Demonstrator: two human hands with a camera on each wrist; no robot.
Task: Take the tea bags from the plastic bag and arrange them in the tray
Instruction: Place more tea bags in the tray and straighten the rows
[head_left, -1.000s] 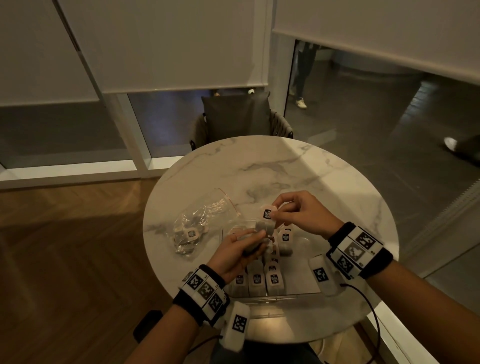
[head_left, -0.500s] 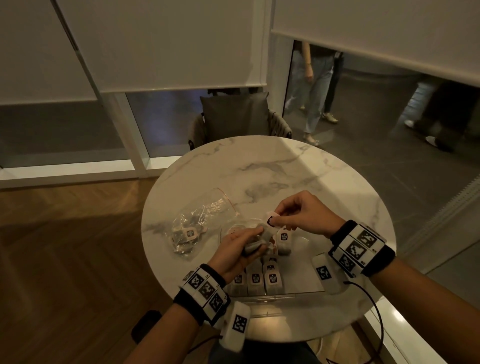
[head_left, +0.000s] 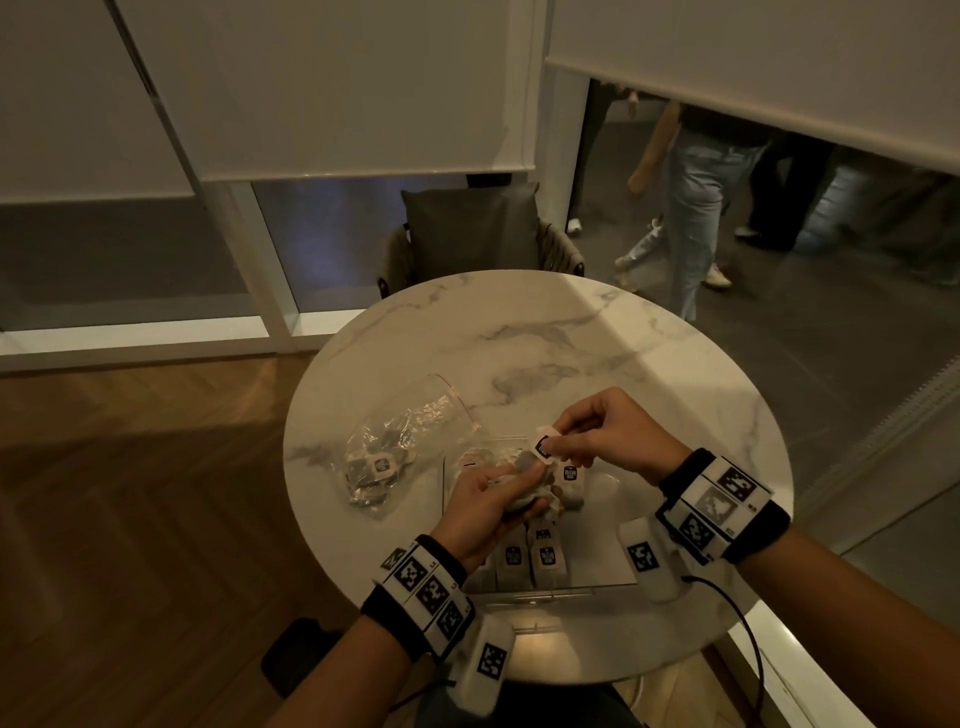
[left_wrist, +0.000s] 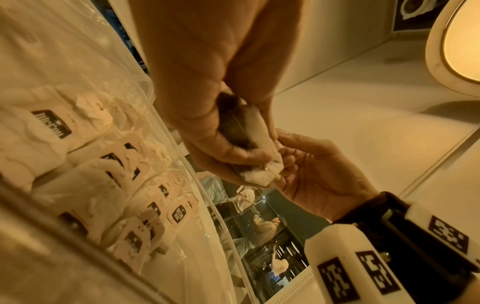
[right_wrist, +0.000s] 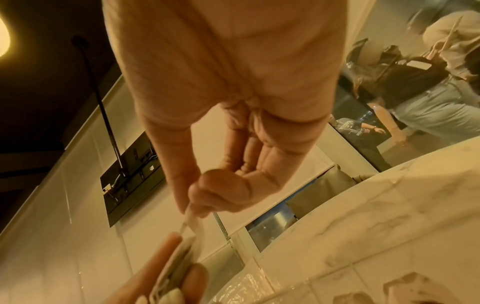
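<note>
1. The worktop (head_left: 571, 332) is seen to be round, with a smooth, pale, grey-veined marble-look surface.
2. A plastic bag (head_left: 400, 447) of clear, crinkled film, with a thin red line along its mouth, is found lying flat on the worktop, to the left of the tray. Several tea bags are visible inside it through the film.
3. The tray (head_left: 608, 535) is noted as a clear, rigid, rectangular container with low walls, set on the near part of the worktop.
4. Small white paper tea bags (head_left: 530, 558), each bearing a dark printed tag, are laid side by side in rows within the tray; more are seen through its clear wall in the left wrist view (left_wrist: 124, 164).
5. The left hand (head_left: 488, 501) is held over the tray with fingers curled round one tea bag (left_wrist: 249, 139), whose soft white paper is creased and whose contents show dark.
6. The right hand (head_left: 602, 441) is raised just beyond the left hand, thumb and forefinger closed in a pinch on a small white tag (head_left: 546, 448) with a dark print; the remaining fingers are curled loosely.
7. In the right wrist view, the tag (right_wrist: 192, 220) is seen to reach down to the tea bag in the left hand.
</note>
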